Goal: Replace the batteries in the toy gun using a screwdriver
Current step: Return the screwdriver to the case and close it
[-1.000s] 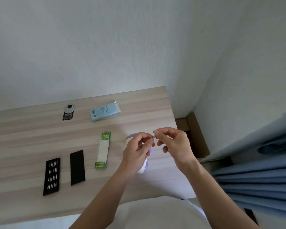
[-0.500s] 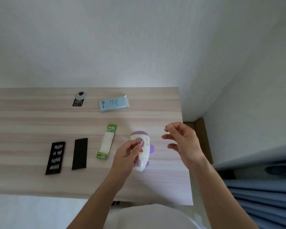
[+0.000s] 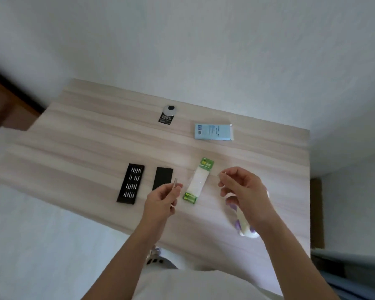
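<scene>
Evidently fitting tool: left hand (image 3: 162, 202) grips screwdriver handle (image 3: 175, 183), right hand (image 3: 245, 191) pinches what looks like tiny bit (image 3: 225, 172); battery pack (image 3: 198, 180) between hands, toy gun (image 3: 243, 224) under right hand.

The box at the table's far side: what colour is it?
The box is light blue; the head view shows it best.

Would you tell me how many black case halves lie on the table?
2: the bit tray at left, and the plain lid just to its right. None seems hidden.
</scene>
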`<state>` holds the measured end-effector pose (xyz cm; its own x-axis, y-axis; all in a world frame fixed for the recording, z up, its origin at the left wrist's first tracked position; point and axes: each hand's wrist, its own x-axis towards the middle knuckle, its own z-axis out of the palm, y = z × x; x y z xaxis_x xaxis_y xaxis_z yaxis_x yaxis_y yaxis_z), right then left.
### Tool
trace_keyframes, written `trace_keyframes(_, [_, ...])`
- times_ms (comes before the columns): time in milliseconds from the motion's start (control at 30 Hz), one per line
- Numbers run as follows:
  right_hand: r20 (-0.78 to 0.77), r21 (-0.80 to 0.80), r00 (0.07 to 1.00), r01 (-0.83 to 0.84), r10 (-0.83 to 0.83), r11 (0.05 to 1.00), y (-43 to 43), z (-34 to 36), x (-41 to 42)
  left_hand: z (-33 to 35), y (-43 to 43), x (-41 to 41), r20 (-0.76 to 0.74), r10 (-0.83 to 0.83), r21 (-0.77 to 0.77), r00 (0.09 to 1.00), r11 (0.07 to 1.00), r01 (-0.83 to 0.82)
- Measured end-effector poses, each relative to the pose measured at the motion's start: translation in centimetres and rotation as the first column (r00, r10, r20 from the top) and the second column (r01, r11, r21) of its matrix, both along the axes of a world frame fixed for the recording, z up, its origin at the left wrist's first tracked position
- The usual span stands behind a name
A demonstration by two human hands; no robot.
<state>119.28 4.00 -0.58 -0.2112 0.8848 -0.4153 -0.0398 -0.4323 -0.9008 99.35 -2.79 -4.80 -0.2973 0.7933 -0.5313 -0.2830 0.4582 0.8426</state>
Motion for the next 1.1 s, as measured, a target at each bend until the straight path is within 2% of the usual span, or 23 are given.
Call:
trace_keyframes(167, [0.037, -0.093, 0.999, 0.0, 0.003, 0.996, 0.6, -2.4, -8.6, -1.8, 0.9, -9.5, -0.041, -0.026, -0.064, 0.999, 0.998, 0.024])
trace_keyframes(500, [0.264, -0.243, 0.964, 0.096, -0.03, 0.965, 1.4, -8.1, -22.0, -7.5, 4.3, -23.8, -0.107, -0.065, -0.243, 0.992, 0.969, 0.037])
trace_keyframes(633, [0.317, -0.286, 0.948, 0.124, -0.028, 0.95, 1.4, -10.2, -24.9, -9.8, 4.7, -25.7, -0.159, -0.129, -0.312, 0.979, 0.947, 0.074])
trace_keyframes(767, [0.335, -0.334, 0.942, 0.12, -0.002, 0.935, 1.1, -12.7, -27.1, -11.9, 4.1, -26.6, -0.262, -0.268, -0.34, 0.927, 0.925, 0.171])
trace_keyframes(933, [0.329, -0.419, 0.941, 0.227, -0.086, 0.879, 0.5, -14.8, -29.1, -13.4, 4.6, -26.1, -0.19, -0.291, -0.383, 0.938, 0.901, 0.202])
trace_keyframes(1100, [0.25, -0.513, 0.947, 0.307, -0.203, 0.802, 0.1, -15.4, -29.5, -12.7, 4.9, -24.9, -0.206, -0.274, -0.391, 0.939, 0.903, 0.177])
